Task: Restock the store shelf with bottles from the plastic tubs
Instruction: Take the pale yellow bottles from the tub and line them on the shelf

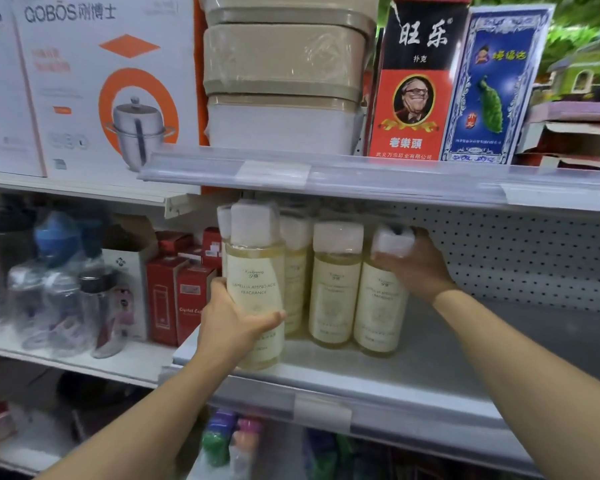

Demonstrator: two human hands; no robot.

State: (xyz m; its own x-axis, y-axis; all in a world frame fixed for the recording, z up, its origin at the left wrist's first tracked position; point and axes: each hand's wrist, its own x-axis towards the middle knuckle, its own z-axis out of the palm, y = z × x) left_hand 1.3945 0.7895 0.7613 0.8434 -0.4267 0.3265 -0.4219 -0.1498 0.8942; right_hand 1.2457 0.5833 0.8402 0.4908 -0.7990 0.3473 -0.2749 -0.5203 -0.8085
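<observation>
Several pale yellow bottles with white square caps stand in a row on the grey shelf (430, 368). My left hand (232, 327) grips the front bottle (255, 282) round its lower body, at the shelf's front left edge. My right hand (416, 265) holds the white cap of the rightmost bottle (381, 306), which stands upright on the shelf. Between them stand two more bottles (335, 289), one partly hidden behind the front bottle. No plastic tub is in view.
Perforated back panel (516, 258) and bare shelf lie to the right of the bottles. The upper shelf lip (361, 178) hangs just above the caps. Red boxes (177, 296) and clear drink bottles (59, 289) fill the left bay. Boxes and beige tubs (284, 64) sit above.
</observation>
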